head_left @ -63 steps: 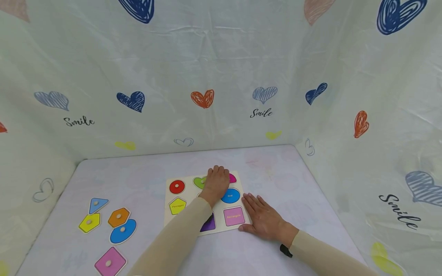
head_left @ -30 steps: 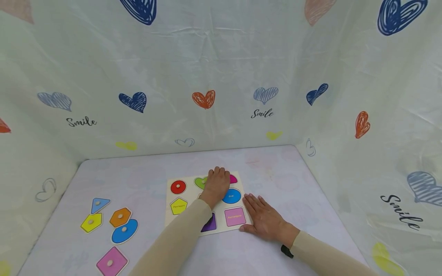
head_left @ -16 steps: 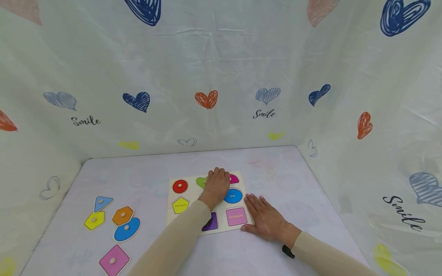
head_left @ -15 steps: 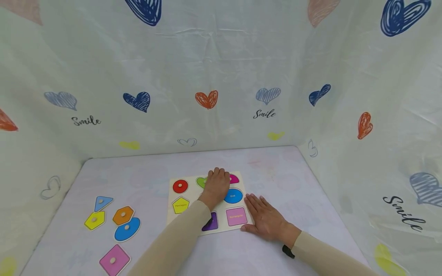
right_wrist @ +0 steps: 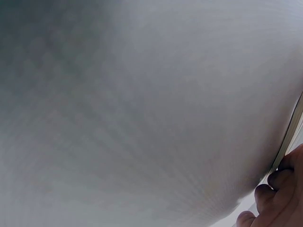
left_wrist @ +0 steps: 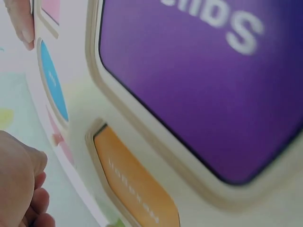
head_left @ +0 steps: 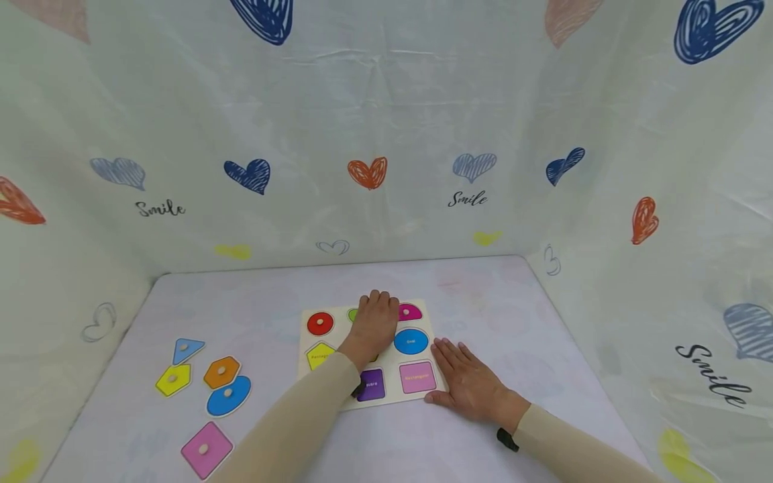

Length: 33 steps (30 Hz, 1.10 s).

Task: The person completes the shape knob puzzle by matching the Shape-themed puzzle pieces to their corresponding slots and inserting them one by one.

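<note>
A white shape-puzzle board (head_left: 304, 376) lies mid-table. My left hand (head_left: 374, 325) reaches over its top row with fingers loosely curled; nothing shows in its grip. The hand partly covers a green heart (head_left: 353, 314). Beside it sits a magenta half-circle (head_left: 410, 312), whose knob shows in the left wrist view. A red circle piece (head_left: 320, 323) is in the top left corner. Printed spaces include a yellow pentagon (head_left: 319, 353), blue oval (head_left: 411, 341), pink rectangle (head_left: 417, 377) and purple square (head_left: 371, 385). My right hand (head_left: 474, 386) rests flat along the board's right edge, fingers straight.
Loose knobbed pieces lie at the left: a blue triangle (head_left: 188, 349), yellow pentagon piece (head_left: 174, 380), orange hexagon (head_left: 221, 371), blue oval piece (head_left: 229, 396) and pink rectangle piece (head_left: 207, 450). A curtain printed with hearts (head_left: 417, 221) surrounds the table.
My left hand has shifted slightly left over the board, baring more of the half-circle and purple square while covering more of the heart. The right hand stays at the board's edge.
</note>
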Motion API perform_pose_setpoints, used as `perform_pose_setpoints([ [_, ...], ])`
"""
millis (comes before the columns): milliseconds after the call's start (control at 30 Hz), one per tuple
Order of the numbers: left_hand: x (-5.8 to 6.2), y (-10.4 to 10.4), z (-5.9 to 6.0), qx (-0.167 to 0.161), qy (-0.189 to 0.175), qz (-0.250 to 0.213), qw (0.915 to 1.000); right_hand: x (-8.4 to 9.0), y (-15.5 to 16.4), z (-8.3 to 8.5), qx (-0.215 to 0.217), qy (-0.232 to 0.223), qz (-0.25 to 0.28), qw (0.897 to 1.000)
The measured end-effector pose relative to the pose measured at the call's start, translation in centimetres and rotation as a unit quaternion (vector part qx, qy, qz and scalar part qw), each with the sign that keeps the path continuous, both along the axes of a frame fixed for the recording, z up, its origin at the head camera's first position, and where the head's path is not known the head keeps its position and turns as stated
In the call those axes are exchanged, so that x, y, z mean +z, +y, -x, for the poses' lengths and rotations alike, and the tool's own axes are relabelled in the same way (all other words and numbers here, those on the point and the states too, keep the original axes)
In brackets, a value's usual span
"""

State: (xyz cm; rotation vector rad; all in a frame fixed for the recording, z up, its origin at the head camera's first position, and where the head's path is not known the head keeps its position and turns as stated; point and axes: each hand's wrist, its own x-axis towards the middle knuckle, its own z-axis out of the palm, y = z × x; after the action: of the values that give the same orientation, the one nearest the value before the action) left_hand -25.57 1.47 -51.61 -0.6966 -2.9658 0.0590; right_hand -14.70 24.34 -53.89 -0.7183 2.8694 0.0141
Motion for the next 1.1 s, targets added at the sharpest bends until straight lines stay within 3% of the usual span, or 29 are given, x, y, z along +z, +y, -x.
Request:
perform_pose_setpoints([
  [367, 0.9, -3.0, -0.7, 0.009, 0.010, -0.010, 0.9999, -0.2, 0.0, 0.0, 0.003, 0.004, 0.004, 1.000],
  [700, 1.6, -6.7, -1.8, 0.026, 0.041, -0.031, 0.9983, 0.1, 0.1, 0.0, 0.003, -0.002, 0.004, 1.000],
  [1100, 2.4, -14.1, -4.7, 0.077, 0.055, -0.068, 0.9932, -0.1, 0.0, 0.0, 0.005, 0.005, 0.000, 1.000],
])
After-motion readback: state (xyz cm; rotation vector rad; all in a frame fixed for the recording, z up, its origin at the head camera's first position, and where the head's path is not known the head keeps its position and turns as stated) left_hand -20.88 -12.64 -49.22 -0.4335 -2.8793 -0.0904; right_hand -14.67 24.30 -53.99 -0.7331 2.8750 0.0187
